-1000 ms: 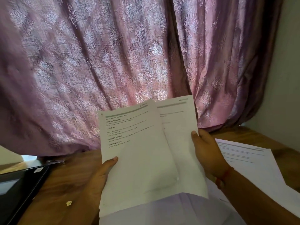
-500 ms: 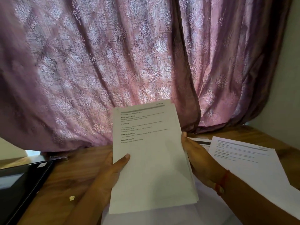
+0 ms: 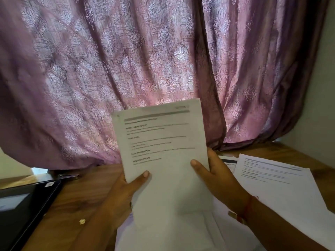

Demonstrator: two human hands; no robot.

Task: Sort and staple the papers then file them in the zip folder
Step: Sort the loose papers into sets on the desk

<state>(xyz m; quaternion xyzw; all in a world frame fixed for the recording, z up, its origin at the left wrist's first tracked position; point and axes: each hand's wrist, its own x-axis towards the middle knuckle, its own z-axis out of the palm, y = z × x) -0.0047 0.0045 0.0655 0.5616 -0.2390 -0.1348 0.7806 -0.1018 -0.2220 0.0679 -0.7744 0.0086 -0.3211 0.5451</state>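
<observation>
A thin, floppy stack of papers [image 3: 163, 151] is gripped upright at both side edges by the left hand [image 3: 125, 192] and right hand [image 3: 217, 178], best pinched low.

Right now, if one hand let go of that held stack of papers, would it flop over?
Probably. The held stack looks thin, so it would likely bend. The left hand and right hand steady opposite edges. It seems light.

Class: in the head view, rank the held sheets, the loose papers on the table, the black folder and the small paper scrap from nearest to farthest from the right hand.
1. Held sheets, gripped by the right hand.
2. Loose papers, right beside it.
3. Paper scrap, lower left.
4. Black folder, far left.
</observation>
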